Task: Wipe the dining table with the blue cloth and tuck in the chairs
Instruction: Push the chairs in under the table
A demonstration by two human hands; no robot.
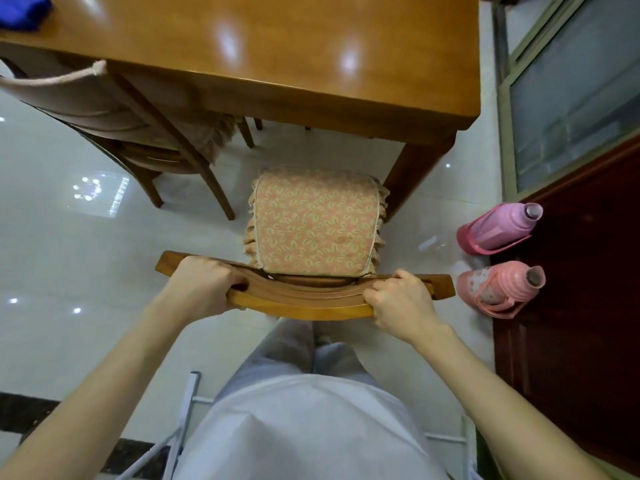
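Note:
A wooden chair [304, 303] with a pink patterned seat cushion [315, 223] stands in front of me, its seat front just short of the dining table's edge. My left hand [204, 282] grips the left part of the chair's curved top rail. My right hand [398, 303] grips the right part of the same rail. The glossy wooden dining table [277, 64] fills the top of the view. The blue cloth [24, 10] lies on the table at the far left corner of the view.
A second chair [114, 123] sits pushed under the table at the left. Two pink thermos flasks [498, 230] [498, 289] stand on the floor at the right, beside a dark red wooden door [571, 289]. A white metal rack [188, 410] is close behind my legs.

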